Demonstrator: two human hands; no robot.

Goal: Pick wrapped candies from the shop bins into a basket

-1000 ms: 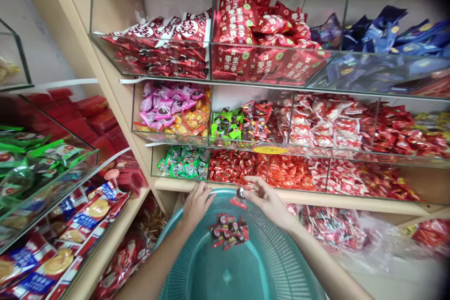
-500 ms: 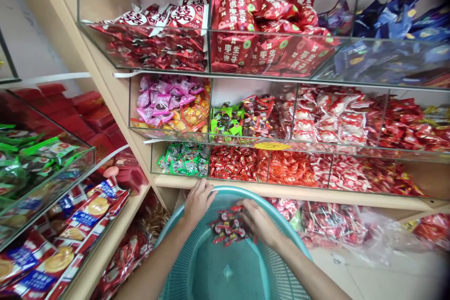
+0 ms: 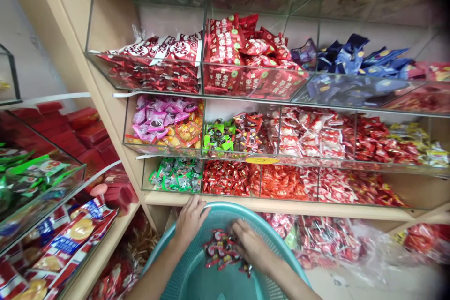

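A teal plastic basket [image 3: 242, 209] with slatted sides stands below the shelves. My left hand [image 3: 190, 222] is closed over its far left rim, fingers bent across the edge. Inside, a small heap of red and dark wrapped candies [image 3: 221, 252] lies toward the far side. My right hand [image 3: 251, 245] reaches into the basket at the heap's right edge. Its fingers are curled around some of these candies, and the fingertips are partly hidden. A few candies show under the palm.
Shelves with clear bins rise ahead, holding red candies [image 3: 227, 178], green packets [image 3: 177, 176] and red snack bags [image 3: 225, 56]. A wooden ledge [image 3: 288, 207] runs just beyond the basket. To the left are biscuit packs [image 3: 80, 229]; bagged sweets [image 3: 326, 239] lie at floor level right.
The view has tilted up, so shelves and basket sit lower in it. My left hand stays on the rim. My right hand remains at the candies, which look slightly more spread out.
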